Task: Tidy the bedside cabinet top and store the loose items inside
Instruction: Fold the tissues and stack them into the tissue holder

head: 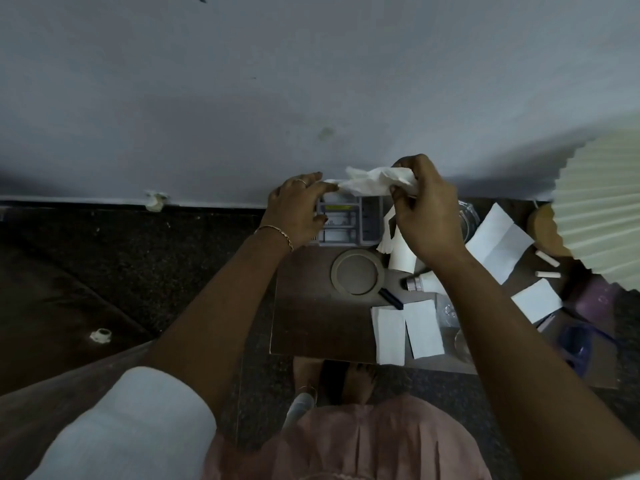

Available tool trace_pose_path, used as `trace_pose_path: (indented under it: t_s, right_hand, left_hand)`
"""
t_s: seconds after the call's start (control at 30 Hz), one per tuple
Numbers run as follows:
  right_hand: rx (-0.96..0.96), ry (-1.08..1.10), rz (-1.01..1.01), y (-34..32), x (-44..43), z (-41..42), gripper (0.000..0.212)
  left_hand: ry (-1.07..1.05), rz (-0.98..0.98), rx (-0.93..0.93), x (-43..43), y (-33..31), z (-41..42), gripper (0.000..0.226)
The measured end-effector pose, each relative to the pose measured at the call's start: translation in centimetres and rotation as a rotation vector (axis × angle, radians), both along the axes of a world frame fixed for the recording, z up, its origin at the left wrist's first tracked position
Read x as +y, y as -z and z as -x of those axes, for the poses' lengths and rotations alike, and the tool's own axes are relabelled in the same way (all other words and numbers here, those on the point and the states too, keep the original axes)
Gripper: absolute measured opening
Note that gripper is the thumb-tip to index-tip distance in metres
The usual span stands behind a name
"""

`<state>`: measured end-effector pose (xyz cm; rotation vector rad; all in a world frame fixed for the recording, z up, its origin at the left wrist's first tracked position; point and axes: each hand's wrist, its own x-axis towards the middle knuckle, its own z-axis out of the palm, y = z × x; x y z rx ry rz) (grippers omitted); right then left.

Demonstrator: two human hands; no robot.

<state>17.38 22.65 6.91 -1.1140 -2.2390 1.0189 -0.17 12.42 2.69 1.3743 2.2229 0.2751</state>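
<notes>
A person's left hand (298,207) and right hand (427,216) hold a crumpled white tissue (372,183) at centre frame, above the back edge of the bedside cabinet top (304,313) and close to the grey wall (311,81). The tissue's long axis runs left to right across the frame, its thin twisted end pointing left. The left fingers (313,178) pinch that tip; the right fingers (403,197) curl round the bulkier right end. Below the hands sit a grey organiser tray (349,223) and a round lid (358,271). Folded paper slips (424,329) lie lower right, and a pleated lampshade (599,209) fills the right edge.
</notes>
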Motion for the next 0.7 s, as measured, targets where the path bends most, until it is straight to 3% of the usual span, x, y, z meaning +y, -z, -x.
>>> trace_pose_path:
  t_s: [0.43,0.7]
  right_hand:
    - [-0.076,-0.062,-0.001,1.3,0.2,1.6,0.023]
    - [-0.21,-0.207,-0.094,1.6,1.1,3.0,0.022]
  left_hand:
    - [-0.009,-0.076,-0.131,0.6,0.0,1.6,0.059]
    - [-0.029,-0.13,-0.156,1.1,-0.1,2.1,0.045]
